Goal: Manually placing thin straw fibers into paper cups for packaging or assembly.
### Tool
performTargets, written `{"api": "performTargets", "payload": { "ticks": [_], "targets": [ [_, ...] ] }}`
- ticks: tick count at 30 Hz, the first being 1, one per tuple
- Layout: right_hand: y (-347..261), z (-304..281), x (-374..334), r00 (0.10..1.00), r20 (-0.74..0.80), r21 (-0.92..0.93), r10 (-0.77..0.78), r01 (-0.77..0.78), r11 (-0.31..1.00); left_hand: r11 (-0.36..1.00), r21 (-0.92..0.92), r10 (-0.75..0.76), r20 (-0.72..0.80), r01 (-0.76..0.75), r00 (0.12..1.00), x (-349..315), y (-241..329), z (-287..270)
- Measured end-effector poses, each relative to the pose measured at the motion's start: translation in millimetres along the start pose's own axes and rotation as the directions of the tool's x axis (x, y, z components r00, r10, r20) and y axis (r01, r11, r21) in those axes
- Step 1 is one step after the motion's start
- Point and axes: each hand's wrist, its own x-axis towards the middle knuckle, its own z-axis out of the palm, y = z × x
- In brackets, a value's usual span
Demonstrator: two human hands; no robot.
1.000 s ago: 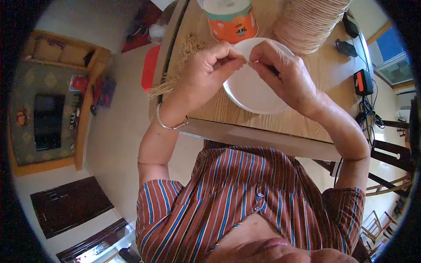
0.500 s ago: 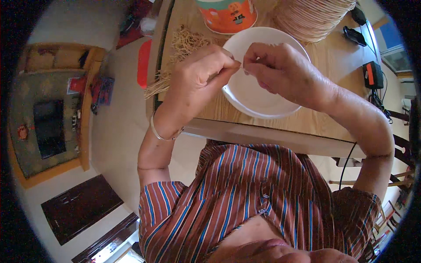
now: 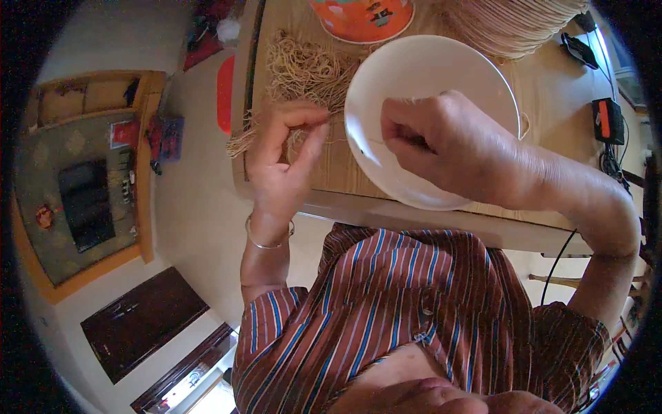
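My left hand (image 3: 284, 153) is held above the table edge, left of a white bowl (image 3: 372, 165). Its thumb and fingertips are apart, with nothing visible between them. Behind it lies a loose heap of thin tan string (image 3: 303, 65), its ends trailing to the table's left edge. My right hand (image 3: 448, 145) hangs over the bowl with curled fingers pressed together. Whatever those fingers hold, if anything, is hidden in the fist. A thin strand loop (image 3: 525, 125) shows just beyond the bowl's right rim.
An orange paper tub (image 3: 365, 21) stands at the back, beside a large coil of pale cord (image 3: 510, 24). To the right on the wooden table (image 3: 558, 103) are a black and orange box (image 3: 607, 121) with cables and a black holder (image 3: 578, 52). A red stool (image 3: 225, 96) is at the left.
My hands were pinched together over the bowl; now they are apart. My left hand has drawn back left and opened, while my right has come slightly nearer, still curled.
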Motion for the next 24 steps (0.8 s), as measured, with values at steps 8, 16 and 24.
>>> {"api": "performTargets", "payload": {
  "ticks": [8,16,24],
  "targets": [
    [-3.1,-4.6,8.5,0.986,0.160,-0.137,0.044,-0.022,0.990,0.862,-0.428,-0.219,0.170,0.272,0.961,-21.1,-1.2,12.9],
    [-6.3,-6.1,15.7,0.951,0.294,-0.284,0.092,-0.005,0.959,0.866,-0.398,-0.232,0.214,0.302,0.949,-27.5,-0.1,14.9],
    [-12.1,-9.2,16.5,0.943,0.322,-0.313,0.082,0.024,0.950,0.872,-0.399,-0.224,0.193,0.285,0.955,-29.5,-1.6,16.0]
  ]
}}
